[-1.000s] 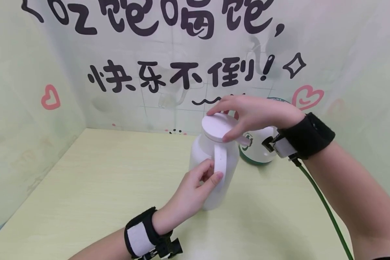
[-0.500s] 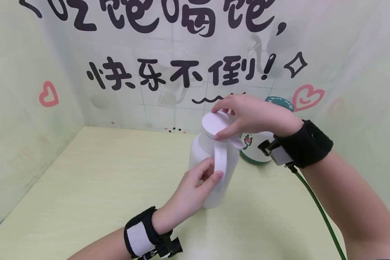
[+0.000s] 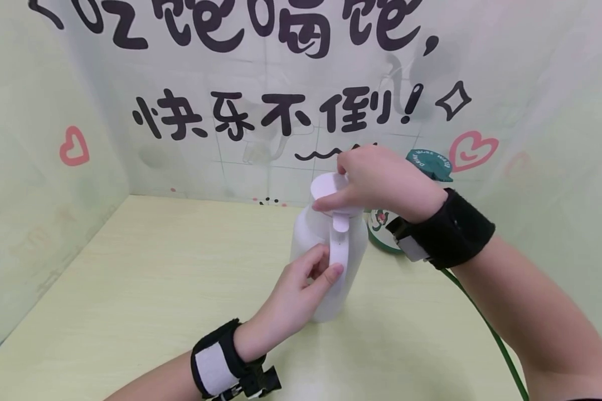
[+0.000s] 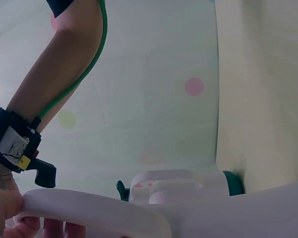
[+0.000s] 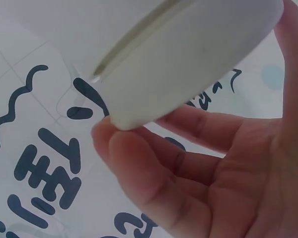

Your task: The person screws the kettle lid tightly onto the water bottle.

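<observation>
A white jug (image 3: 305, 239) with a side handle (image 3: 339, 248) stands on the table, its round white lid (image 3: 326, 186) on top. My left hand (image 3: 301, 292) grips the handle, thumb along its near side and fingers curled through the gap. With thumb in front and fingers behind, my right hand (image 3: 388, 181) grips the lid. A small tab (image 3: 340, 222) on the lid lies right over the top of the handle. Up close in the right wrist view, the fingers (image 5: 139, 163) curl against the lid's edge (image 5: 188, 74).
Behind the jug at the right stands a second white jug (image 3: 381, 225) with a green base and a green lid (image 3: 431, 163), partly hidden by my right hand. A printed curtain (image 3: 190, 167) closes off the table (image 3: 180, 262) at the back. A green cable (image 3: 496, 334) runs along my right arm.
My right hand has turned the lid clockwise as seen from above, its tab swinging from right of the handle to above it. The right wrist moved left. My left hand kept its hold.
</observation>
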`<state>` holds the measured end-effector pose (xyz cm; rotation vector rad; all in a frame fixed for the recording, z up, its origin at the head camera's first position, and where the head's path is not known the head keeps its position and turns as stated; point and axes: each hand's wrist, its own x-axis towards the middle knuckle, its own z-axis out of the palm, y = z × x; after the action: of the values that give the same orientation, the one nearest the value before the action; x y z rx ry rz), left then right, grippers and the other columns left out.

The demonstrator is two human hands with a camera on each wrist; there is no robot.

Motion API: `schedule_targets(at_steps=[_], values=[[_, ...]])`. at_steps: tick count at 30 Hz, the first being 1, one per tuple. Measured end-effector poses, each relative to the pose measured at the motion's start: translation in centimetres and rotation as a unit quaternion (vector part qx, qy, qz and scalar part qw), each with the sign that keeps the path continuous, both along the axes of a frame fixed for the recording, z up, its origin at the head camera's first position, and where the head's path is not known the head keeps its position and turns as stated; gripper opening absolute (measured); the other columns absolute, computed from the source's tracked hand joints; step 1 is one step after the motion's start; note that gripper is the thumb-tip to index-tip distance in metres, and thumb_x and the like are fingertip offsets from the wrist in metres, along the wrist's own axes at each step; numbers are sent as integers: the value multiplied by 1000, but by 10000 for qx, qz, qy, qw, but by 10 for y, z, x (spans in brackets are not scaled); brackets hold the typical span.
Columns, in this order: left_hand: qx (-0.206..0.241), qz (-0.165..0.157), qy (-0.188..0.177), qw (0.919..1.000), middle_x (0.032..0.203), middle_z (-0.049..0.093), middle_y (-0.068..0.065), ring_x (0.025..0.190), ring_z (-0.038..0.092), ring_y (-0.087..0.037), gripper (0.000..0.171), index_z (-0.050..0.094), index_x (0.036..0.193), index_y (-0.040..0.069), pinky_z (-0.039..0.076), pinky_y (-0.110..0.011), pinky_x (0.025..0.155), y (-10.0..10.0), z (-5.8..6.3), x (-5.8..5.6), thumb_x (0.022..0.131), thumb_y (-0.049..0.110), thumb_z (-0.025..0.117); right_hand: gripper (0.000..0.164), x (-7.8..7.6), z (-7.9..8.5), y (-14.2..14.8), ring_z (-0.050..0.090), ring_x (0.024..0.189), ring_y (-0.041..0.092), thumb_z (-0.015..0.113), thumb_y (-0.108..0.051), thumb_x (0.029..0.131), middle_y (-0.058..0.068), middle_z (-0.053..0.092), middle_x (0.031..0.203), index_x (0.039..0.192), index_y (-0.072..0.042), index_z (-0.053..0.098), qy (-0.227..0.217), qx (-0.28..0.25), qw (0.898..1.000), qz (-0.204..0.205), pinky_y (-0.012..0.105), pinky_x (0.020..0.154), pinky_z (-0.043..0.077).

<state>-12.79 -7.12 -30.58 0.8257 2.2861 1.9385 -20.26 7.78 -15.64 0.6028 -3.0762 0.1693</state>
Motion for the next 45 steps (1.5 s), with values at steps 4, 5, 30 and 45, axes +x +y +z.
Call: schedule_targets(at_steps=[4,5,30,45], values=[[-26,10,48,10000,79,50,0,76,51,-15,11,56,99,10,43,-30,70,0,0,0,98,21,56,55,3,1,0,52,63,21,72,-60,73,7,56,70,81,-7,59,35,40,10000,-20,33,56,42],[-29,11,56,10000,79,50,0,76,50,-15,11,56,98,10,43,-30,70,0,0,0,98,21,56,56,3,1,0,53,64,21,71,-61,73,6,57,71,84,-7,60,4,68,10000,-28,33,57,42],[-49,50,54,10000,79,49,0,77,51,-15,12,55,95,10,45,-30,72,-1,0,0,98,21,57,86,-21,27,38,29,134,15,83,-14,72,-9,31,149,142,-41,41,-1633,-167,9677,1916,44,103,29],[-67,56,20,10000,75,46,1,75,49,-14,12,52,91,12,42,-30,67,0,0,-1,98,21,57,67,-31,23,30,43,114,11,82,-17,74,-11,46,130,133,-31,54,-1850,93,9600,2098,34,94,41]])
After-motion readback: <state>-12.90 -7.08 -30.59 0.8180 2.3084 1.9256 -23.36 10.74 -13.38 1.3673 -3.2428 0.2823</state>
